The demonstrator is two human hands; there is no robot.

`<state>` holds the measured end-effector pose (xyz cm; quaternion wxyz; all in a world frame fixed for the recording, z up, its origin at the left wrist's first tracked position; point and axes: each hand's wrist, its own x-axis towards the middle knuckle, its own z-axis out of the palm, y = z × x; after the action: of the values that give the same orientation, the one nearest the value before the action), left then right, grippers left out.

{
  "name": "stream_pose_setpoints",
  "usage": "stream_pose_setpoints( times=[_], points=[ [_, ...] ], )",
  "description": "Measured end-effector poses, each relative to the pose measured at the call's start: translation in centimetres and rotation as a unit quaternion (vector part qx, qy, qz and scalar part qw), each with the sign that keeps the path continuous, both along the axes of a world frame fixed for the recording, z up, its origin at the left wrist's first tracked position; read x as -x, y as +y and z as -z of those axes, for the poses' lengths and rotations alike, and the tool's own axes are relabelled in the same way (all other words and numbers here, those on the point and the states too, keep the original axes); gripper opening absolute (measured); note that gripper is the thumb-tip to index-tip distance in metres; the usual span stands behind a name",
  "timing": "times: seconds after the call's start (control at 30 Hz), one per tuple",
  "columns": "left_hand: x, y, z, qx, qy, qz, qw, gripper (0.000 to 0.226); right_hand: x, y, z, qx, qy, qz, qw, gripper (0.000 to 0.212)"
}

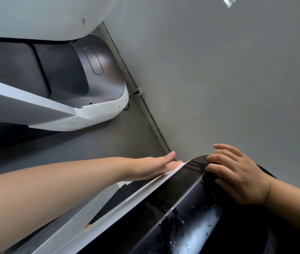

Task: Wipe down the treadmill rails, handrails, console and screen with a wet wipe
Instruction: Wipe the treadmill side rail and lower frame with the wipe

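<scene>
Wet wipe (pixel 173 168): a small white wad, mostly covered, lies under the fingertips of the left hand (pixel 151 168) against the pale edge strip (pixel 145 189) of the treadmill console (pixel 182 202), at the console's far end near the wall. Only a small part of the wipe shows beside the fingers.

Left hand: fingers straight and held together, pressing flat onto the wipe and the pale strip. The forearm reaches in from the lower left across the frame.

Right hand (pixel 237 173): placed on the far rounded corner of the glossy black console top. Its fingers are bent and slightly spread, their tips resting over the black edge; whether they truly clasp the edge cannot be told from this view.

Console: the black surface runs diagonally from the bottom of the frame up to the hands. A recessed black section (pixel 200 228) carries streaks and droplets with a bright reflection.

Surroundings: a second treadmill (pixel 94 85), grey and white with a rounded motor cover, stands to the upper left on the grey floor (pixel 90 143). A grey wall (pixel 218 70) fills the right, with a skirting strip (pixel 145 107) along its base and a cable plugged in by a small socket (pixel 139 90).
</scene>
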<state>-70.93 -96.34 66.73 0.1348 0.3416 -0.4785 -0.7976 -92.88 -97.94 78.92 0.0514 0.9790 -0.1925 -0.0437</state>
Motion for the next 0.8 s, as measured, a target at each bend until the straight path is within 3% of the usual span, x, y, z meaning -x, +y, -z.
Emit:
stream_pose_setpoints(
  times=[0.13,0.47,0.8],
  points=[
    [1.3,-1.5,1.8,-0.024,0.030,0.122,0.992,0.060,-0.1,0.0,0.1,-0.007,-0.005,-0.004,1.000,0.031],
    [2.5,-0.6,9.4,-0.111,-0.027,0.126,0.985,0.064,0.1,-0.2,0.4,0.001,-0.010,-0.011,1.000,0.032],
    [2.3,0.3,9.7,-0.105,-0.086,0.084,0.987,0.063,0.2,0.1,0.4,0.024,-0.017,-0.012,1.000,0.031]
  ],
)
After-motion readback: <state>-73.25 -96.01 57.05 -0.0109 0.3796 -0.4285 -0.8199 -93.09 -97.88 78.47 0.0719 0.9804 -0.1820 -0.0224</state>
